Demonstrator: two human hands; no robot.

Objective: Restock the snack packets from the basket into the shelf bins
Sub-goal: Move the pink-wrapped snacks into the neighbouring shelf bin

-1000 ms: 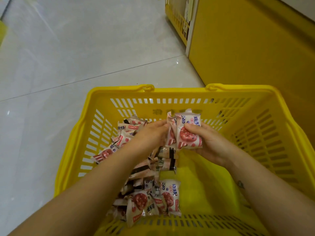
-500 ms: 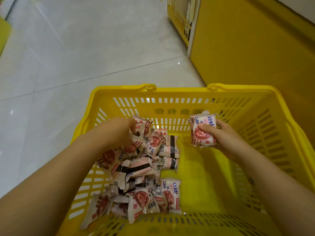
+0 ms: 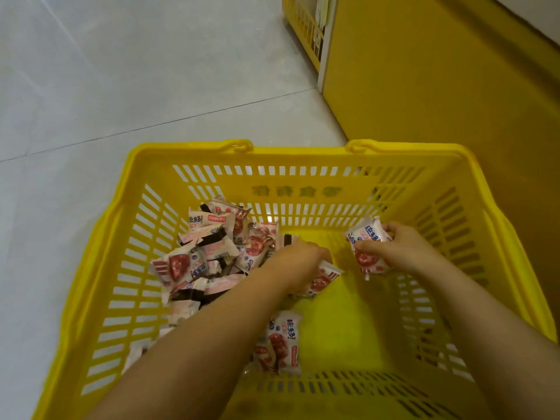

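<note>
Left hand (image 3: 298,262) moved right, fingers (image 3: 320,255) curled over a snack packet (image 3: 323,278)

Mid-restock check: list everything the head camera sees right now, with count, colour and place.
basket: one, yellow slotted plastic, on the floor.
loose packets: a heap, too overlapped to count, white with red print and some dark, in the basket's left half.
single packet: one, white and red, near the basket's near wall.
held packet: at least one, white and red, in the right hand.
floor: pale grey tiles, left and beyond.
shelf unit: one, yellow, right of the basket.
left hand: on a packet at the heap's right edge, fingers hidden.
right hand: grips the held packet.
</note>
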